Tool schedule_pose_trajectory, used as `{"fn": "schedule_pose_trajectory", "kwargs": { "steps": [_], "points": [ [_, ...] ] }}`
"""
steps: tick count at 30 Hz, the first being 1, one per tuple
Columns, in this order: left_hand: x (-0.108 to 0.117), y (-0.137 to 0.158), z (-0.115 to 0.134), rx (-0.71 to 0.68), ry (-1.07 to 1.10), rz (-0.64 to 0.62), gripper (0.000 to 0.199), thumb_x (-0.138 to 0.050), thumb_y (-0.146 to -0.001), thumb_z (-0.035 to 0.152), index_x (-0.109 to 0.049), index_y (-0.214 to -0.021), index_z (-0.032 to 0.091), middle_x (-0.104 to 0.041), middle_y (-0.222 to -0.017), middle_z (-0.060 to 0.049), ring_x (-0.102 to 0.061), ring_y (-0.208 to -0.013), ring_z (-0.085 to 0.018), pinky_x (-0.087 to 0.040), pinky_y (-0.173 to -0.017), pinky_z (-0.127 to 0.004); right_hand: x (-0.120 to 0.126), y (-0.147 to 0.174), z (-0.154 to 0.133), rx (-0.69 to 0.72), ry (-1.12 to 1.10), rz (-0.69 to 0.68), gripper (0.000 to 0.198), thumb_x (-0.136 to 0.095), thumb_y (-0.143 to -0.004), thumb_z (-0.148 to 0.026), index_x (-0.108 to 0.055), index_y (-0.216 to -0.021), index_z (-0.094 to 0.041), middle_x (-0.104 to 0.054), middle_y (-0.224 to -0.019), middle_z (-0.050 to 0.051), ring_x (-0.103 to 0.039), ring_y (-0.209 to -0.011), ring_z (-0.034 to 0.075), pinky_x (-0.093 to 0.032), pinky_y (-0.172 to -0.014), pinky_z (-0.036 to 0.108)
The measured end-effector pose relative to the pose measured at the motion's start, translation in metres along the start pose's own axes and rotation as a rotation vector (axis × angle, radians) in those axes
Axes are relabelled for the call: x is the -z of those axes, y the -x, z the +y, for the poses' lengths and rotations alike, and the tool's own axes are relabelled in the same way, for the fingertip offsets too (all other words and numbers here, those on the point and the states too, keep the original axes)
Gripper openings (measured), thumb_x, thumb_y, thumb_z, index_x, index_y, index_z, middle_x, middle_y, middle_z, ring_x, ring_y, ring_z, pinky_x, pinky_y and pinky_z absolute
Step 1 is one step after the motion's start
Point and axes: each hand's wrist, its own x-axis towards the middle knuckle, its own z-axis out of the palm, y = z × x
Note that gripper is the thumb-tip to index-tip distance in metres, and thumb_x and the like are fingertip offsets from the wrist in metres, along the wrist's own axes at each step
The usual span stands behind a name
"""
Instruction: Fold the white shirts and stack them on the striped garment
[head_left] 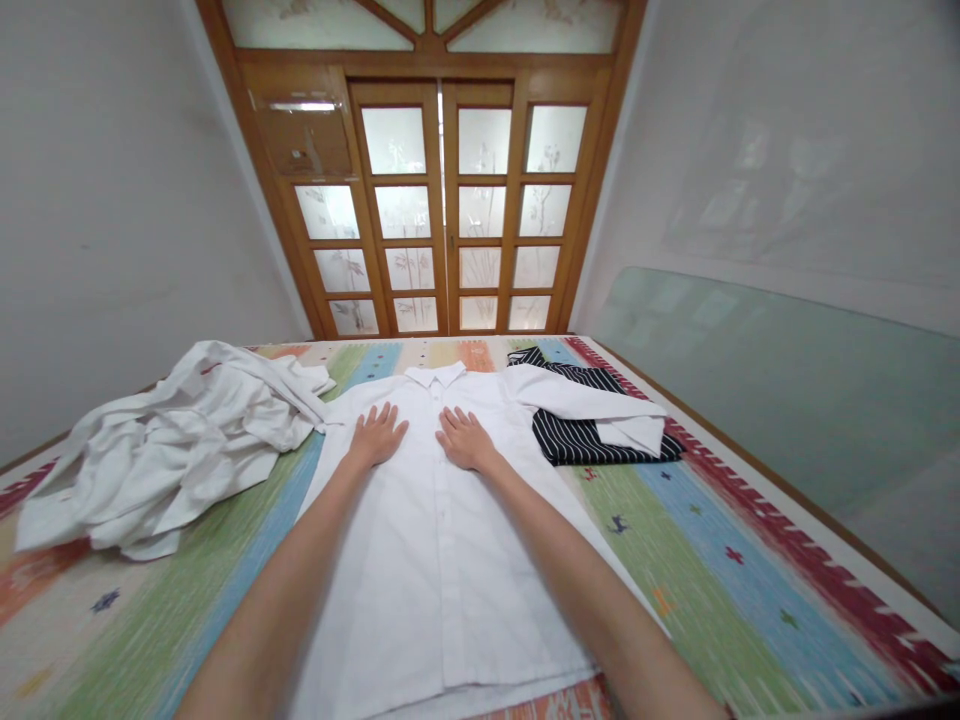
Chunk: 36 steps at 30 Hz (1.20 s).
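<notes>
A white button-up shirt (405, 560) lies front side up and spread out, its collar pointing away from me. My left hand (379, 436) rests flat on the left of the chest, fingers apart. On the other side of the button strip, my right hand (463, 438) also lies flat on the fabric with its fingers spread. Neither hand grips anything. The sleeve on the right stretches outward over a folded black-and-white striped garment (577, 438). Most of the left sleeve is not visible.
A crumpled heap of white clothing (195, 450) sits to the left, close to the shirt's left shoulder. Beneath everything is a colourful striped cover (720, 580). A pale green headboard-like panel (772, 380) runs along the right. Wooden glazed doors (442, 210) stand beyond the far edge.
</notes>
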Motion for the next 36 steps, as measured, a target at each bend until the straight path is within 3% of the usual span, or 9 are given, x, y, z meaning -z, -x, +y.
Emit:
{"fn": "schedule_pose_trajectory", "kwargs": {
  "steps": [6,12,18,29,36],
  "points": [
    [0.002,0.035,0.009,-0.148,-0.015,-0.049,0.069,-0.021,-0.096,0.057,-0.026,-0.153,0.020,-0.020,-0.160,-0.010,-0.014,-0.147,-0.034,-0.014,-0.115,-0.056,0.001,0.000,-0.001,-0.011,-0.003,-0.028,0.063,-0.026,-0.099,-0.049,-0.032,-0.151,-0.013,-0.023,-0.158,0.010,-0.017,-0.147,0.026,-0.014,-0.118,0.045],
    [0.000,0.071,0.009,-0.375,0.015,-0.043,0.084,-0.025,-0.087,0.074,-0.022,-0.154,0.023,-0.019,-0.160,-0.009,-0.011,-0.148,-0.034,-0.008,-0.116,-0.056,0.006,0.005,-0.001,0.043,-0.001,-0.092,0.091,-0.024,-0.090,-0.071,-0.024,-0.152,-0.005,-0.015,-0.159,0.015,-0.009,-0.148,0.032,-0.008,-0.118,0.048],
    [0.006,0.089,0.008,-0.461,0.025,-0.065,0.094,-0.030,-0.081,0.080,-0.019,-0.154,0.023,-0.019,-0.160,-0.010,-0.012,-0.147,-0.037,-0.009,-0.115,-0.059,0.008,0.020,-0.002,0.118,0.003,-0.110,0.095,-0.017,-0.088,-0.076,-0.022,-0.153,-0.007,-0.015,-0.160,0.013,-0.008,-0.148,0.033,-0.008,-0.118,0.049],
    [0.012,0.143,0.003,-0.627,0.027,-0.080,0.095,-0.034,-0.083,0.077,-0.007,-0.155,0.023,-0.013,-0.161,-0.010,-0.009,-0.148,-0.033,-0.007,-0.117,-0.054,0.016,0.099,-0.013,0.379,-0.023,-0.073,0.095,-0.026,-0.087,-0.078,-0.023,-0.153,-0.010,-0.019,-0.159,0.017,-0.012,-0.147,0.033,-0.008,-0.119,0.049],
    [0.022,0.173,0.004,-0.758,0.075,-0.115,0.103,-0.040,-0.080,0.078,0.006,-0.154,0.025,-0.011,-0.161,-0.010,-0.009,-0.148,-0.033,-0.004,-0.118,-0.053,0.023,0.146,-0.026,0.527,-0.081,-0.114,0.097,-0.040,-0.086,-0.073,-0.017,-0.154,-0.009,-0.017,-0.158,0.020,-0.006,-0.148,0.033,-0.008,-0.118,0.053]
  ]
}}
